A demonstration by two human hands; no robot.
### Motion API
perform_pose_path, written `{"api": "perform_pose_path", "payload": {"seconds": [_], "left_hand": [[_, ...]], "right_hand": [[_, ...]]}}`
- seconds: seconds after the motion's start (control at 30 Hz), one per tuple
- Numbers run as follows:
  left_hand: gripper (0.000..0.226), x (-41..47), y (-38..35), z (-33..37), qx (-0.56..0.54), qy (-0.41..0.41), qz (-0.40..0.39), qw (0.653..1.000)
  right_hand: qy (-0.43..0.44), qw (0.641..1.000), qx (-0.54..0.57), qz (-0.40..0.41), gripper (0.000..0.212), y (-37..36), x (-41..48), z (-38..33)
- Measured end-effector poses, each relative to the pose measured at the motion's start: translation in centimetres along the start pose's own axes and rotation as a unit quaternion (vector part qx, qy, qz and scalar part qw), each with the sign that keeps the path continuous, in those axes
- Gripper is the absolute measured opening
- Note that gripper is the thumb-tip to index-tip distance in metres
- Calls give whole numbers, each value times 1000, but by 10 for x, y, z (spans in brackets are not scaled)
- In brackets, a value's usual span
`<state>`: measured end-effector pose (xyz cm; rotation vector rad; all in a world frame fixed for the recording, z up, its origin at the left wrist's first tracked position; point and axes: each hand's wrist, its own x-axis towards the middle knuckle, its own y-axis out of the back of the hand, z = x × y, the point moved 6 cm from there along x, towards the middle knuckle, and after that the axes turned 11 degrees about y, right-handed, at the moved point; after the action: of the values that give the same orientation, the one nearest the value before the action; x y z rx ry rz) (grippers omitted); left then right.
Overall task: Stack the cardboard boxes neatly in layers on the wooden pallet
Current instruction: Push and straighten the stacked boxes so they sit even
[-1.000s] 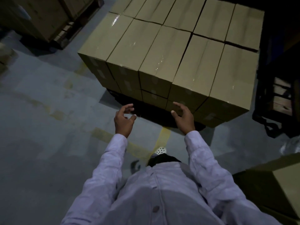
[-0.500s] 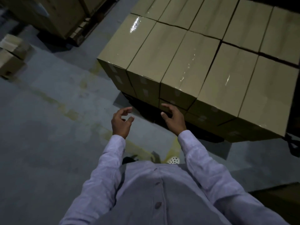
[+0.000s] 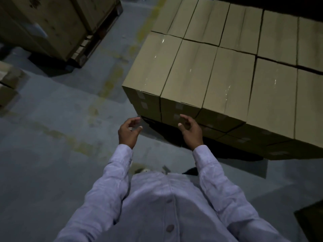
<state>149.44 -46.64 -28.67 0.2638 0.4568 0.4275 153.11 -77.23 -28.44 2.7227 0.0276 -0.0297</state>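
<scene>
A stack of taped brown cardboard boxes (image 3: 218, 72) fills the upper right, several side by side in at least two layers. The pallet under it lies in dark shadow and I cannot make it out. My left hand (image 3: 128, 131) hovers over the grey floor just left of the stack's near corner, fingers loosely curled, holding nothing. My right hand (image 3: 190, 131) hangs in front of the lower boxes' near face, fingers relaxed and also holding nothing. Whether it touches the cardboard I cannot tell.
Another loaded pallet with big cartons (image 3: 52, 23) stands at the upper left. Loose small boxes (image 3: 8, 84) lie at the left edge. A dark box corner (image 3: 311, 222) shows at the lower right. Grey concrete floor (image 3: 52, 137) with worn yellow lines spreads to the left.
The view has swung left and nearer, so the stack now sits further right. Both hands stay raised and holding nothing, level with the stack's near left corner.
</scene>
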Motion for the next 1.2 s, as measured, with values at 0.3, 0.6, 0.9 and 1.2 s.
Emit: {"api": "perform_pose_path", "payload": {"seconds": [0.3, 0.6, 0.9, 1.2], "left_hand": [[38, 96, 20, -20, -249, 282, -134, 917], [41, 176, -4, -16, -148, 352, -212, 899], [36, 248, -63, 47, 248, 95, -313, 912], [65, 259, -158, 101, 542, -501, -474, 480]], "right_hand": [[-174, 969, 169, 43, 38, -66, 27, -5], [-328, 891, 287, 126, 40, -113, 88, 27], [-359, 816, 357, 280, 38, -120, 121, 37], [-343, 691, 389, 503, 42, -187, 97, 47]]}}
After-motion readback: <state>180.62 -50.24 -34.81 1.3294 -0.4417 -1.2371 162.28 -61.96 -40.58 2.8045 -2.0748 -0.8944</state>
